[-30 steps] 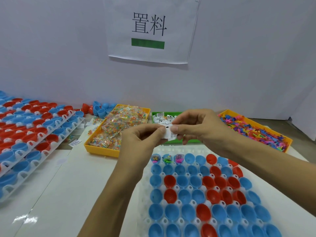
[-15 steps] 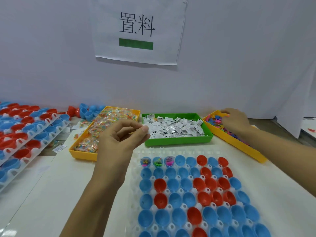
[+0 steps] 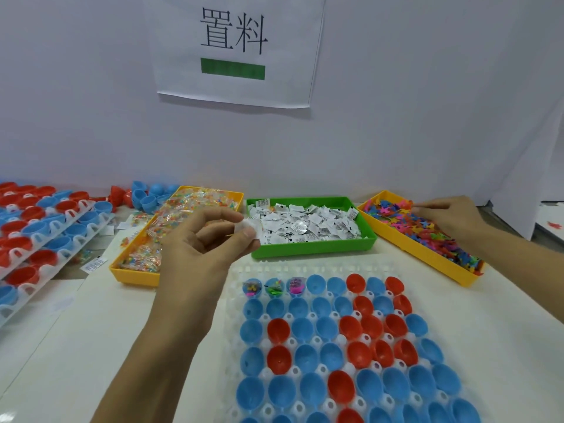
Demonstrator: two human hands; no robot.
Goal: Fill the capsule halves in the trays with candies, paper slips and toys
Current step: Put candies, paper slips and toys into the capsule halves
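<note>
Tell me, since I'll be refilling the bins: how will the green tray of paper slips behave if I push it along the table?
The green tray looks like rigid moulded plastic, so it should slide as one piece. It sits low and wide, so tipping seems unlikely. The paper slips are heaped loose up to the rim, so a jerky shove might spill some.

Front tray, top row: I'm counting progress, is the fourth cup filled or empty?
Empty. The fourth cup shows bare blue inside; only three cups left of it hold bits.
</note>
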